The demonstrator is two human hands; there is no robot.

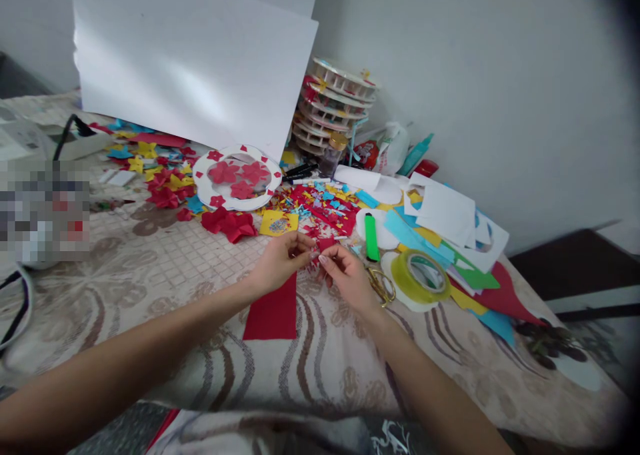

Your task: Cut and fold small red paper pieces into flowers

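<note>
My left hand (283, 258) and my right hand (346, 273) meet over the middle of the table, fingertips pinched close together. Between them shows a small piece of red paper (327, 243), partly hidden by the fingers. A red paper strip (273, 310) lies flat below my left hand. Just right of my right hand are gold-handled scissors (383, 287), with a green box cutter (371, 236) above them. A yellow paper square (279, 222) with tiny scraps on it lies beyond my left hand.
A white paper ring with red flowers (199, 187) lies at the back left, near folded red paper flowers (231, 226). Colourful scraps (325, 205) cover the middle. A tape roll (419, 276) and cut paper sheets (450, 208) lie right. Stacked white tiers (345, 75) stand behind.
</note>
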